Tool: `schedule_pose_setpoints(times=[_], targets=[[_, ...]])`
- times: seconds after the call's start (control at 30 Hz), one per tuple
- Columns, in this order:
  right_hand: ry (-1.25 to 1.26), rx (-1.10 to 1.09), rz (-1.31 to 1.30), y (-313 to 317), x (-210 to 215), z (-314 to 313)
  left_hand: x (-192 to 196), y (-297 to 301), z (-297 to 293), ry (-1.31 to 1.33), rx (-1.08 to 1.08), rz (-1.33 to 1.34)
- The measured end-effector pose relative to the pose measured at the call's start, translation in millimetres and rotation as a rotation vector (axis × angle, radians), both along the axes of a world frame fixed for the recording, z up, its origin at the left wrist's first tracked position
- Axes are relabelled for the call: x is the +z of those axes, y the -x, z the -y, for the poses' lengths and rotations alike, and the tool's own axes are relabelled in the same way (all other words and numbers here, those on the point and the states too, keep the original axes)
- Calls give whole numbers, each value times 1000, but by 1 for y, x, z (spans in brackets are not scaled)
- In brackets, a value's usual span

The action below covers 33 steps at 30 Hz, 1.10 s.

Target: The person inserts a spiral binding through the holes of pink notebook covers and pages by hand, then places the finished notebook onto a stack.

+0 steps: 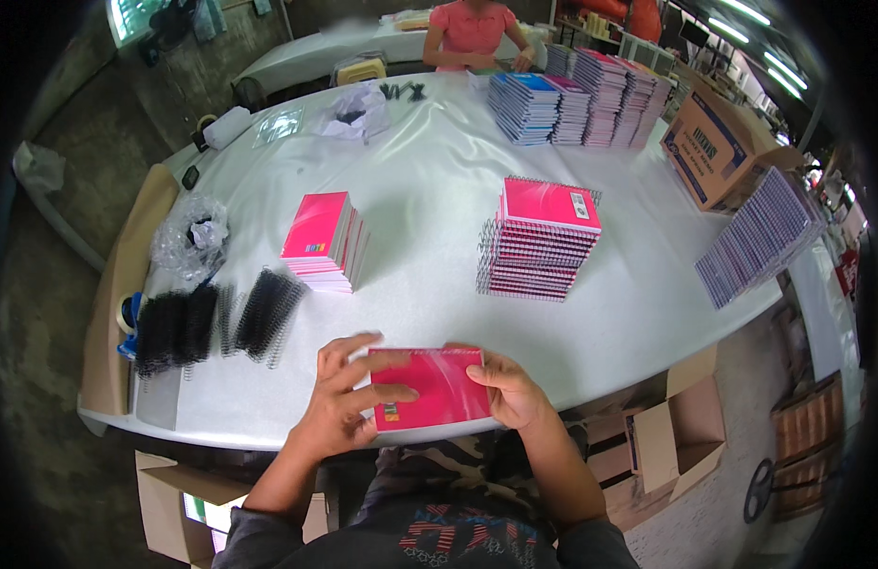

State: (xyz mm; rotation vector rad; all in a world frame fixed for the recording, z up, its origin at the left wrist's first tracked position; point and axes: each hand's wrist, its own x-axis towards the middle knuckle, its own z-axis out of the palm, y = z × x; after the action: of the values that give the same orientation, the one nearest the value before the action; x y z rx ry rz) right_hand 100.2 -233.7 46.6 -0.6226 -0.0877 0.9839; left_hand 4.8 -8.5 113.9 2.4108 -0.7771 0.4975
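A white table [429, 190] fills a workshop with a concrete floor, its near edge curving just under the hands. The left hand [344, 403] and the right hand [508, 389] both grip 1 pink notebook [434, 384], held flat over that near edge. The left fingers [358, 353] curl over the notebook's left end and top corner, thumb lying across the cover; the right hand clasps the right end, thumb on top.

Just beyond the left hand and a little outward lie black coils [268, 313], with a denser heap of black coils [173, 327] further left. Past those, a crumpled clear bag [190, 232] sits near the table's left rim. Straight ahead of the left hand stands a short pink stack [325, 242] of unbound books. Ahead of the right hand, well apart from it, rises a taller bound stack [541, 237] with wire spines showing along its edges.

Far across the table are rows of blue and pink stacks [576, 104], and behind them a person in a pink shirt [472, 33]. Far right of the right hand, a fanned row of notebooks [761, 237] leans at the table's corner beside a brown carton [714, 147]. An open box [681, 441] sits on the floor below and right of the right hand.
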Motion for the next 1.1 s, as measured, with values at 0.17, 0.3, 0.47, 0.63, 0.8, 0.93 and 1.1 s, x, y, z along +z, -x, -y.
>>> schedule_pose_setpoints(times=[0.17,0.3,0.47,0.63,0.8,0.93,1.1], targets=[[343,-346,817,-12,-17,9,-78,-24,3,1207,40,-543],[503,-331,968,-20,-57,8,-130,-47,25,1087,231,-619],[421,-310,970,-15,-45,-3,-120,-44,36,862,350,-483],[450,-226,1097,-14,-45,0,-110,-43,-62,-85,978,84],[472,-308,1072,-12,-42,-5,-111,-27,-133,-384,1363,-80],[487,-478,1120,-11,-37,2,-104,-25,-131,-135,1335,-201],[440,-451,1139,-12,-45,9,-114,-18,-141,-487,1204,-37]])
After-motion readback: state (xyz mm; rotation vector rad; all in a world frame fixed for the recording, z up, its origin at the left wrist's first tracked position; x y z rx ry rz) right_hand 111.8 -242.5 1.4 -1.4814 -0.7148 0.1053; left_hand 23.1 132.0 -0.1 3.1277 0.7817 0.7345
